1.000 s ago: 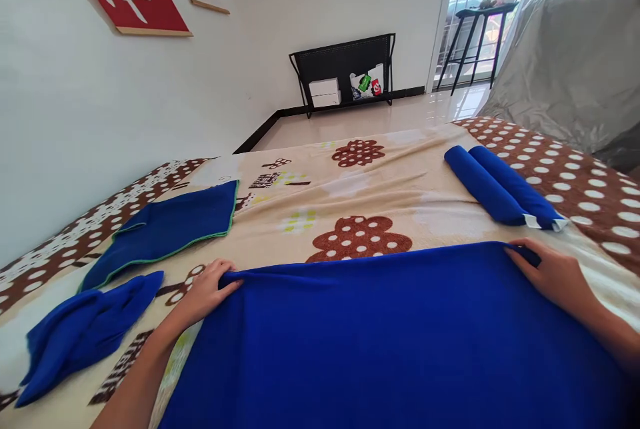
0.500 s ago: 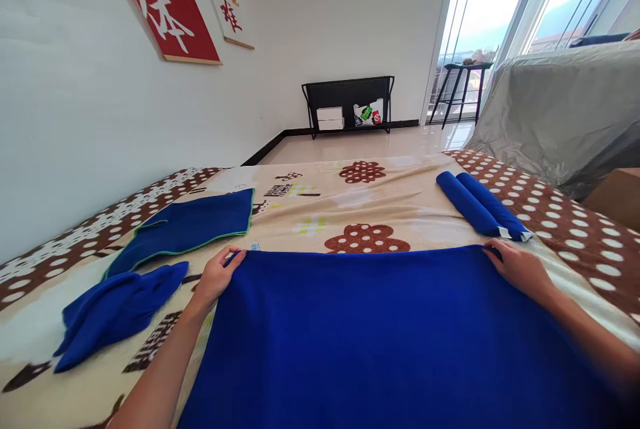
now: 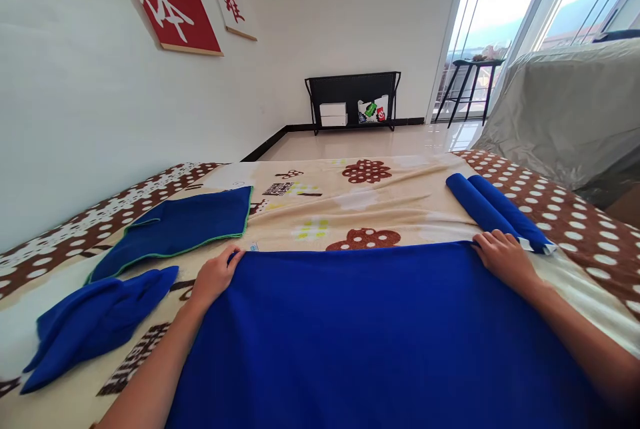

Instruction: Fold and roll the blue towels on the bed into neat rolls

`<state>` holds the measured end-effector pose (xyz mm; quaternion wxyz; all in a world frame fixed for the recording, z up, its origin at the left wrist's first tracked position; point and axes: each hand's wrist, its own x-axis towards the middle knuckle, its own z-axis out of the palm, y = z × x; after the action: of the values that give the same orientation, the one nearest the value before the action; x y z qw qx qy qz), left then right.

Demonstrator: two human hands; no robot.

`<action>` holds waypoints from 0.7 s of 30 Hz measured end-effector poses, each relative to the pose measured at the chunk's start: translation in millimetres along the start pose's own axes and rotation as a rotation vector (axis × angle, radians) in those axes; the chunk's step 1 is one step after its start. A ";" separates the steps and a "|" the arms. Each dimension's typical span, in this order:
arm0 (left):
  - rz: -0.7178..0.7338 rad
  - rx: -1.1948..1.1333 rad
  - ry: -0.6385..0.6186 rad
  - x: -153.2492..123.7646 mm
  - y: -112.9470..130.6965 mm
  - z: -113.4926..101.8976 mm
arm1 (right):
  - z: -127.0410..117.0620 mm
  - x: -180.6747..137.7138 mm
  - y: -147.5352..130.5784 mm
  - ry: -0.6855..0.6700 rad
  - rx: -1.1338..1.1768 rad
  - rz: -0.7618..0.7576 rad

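A large blue cloth (image 3: 360, 336) stretches between my hands, its far edge nearly straight across the bed. My left hand (image 3: 216, 277) pinches the far left corner. At the far right corner, my right hand (image 3: 506, 259) grips the same edge with curled fingers. Left of my left hand lies a crumpled blue cloth (image 3: 103, 322). Beyond it rests a flat, partly folded dark blue cloth with green edging (image 3: 183, 226). Two rolled blue cloths (image 3: 495, 209) with white tags lie side by side, just past my right hand. The near part of the large cloth runs out of view.
Everything lies on a patterned blanket (image 3: 425, 206) in cream and brown with white dots. A white wall with hanging scrolls (image 3: 167, 2) borders the left side. Past the bed stand a black rack (image 3: 353, 92) and a stool (image 3: 470, 86). Plastic-covered furniture (image 3: 575, 109) stands at right.
My right hand has shifted slightly left and its fingers are more curled over the cloth's corner. The left hand keeps its hold. The view has tilted and moved a little.
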<state>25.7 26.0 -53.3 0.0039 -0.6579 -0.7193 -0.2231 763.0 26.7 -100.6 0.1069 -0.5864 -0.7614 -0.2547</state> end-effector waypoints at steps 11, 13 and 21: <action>0.047 0.298 -0.026 -6.8 3.9 11.6 | 10.6 -7.9 -6.2 0.107 -0.029 0.097; 0.062 0.337 0.019 -12.2 17.1 4.1 | 1.5 -7.7 -8.5 0.138 -0.024 0.130; -0.061 0.177 0.141 -162.2 -10.2 -43.5 | -56.2 -151.4 -9.3 0.215 0.070 0.250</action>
<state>25.3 -141.7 -66.0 0.1056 -0.6156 -0.7537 -0.2045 790.3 -130.8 -125.3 0.2389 -0.6420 -0.6751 -0.2740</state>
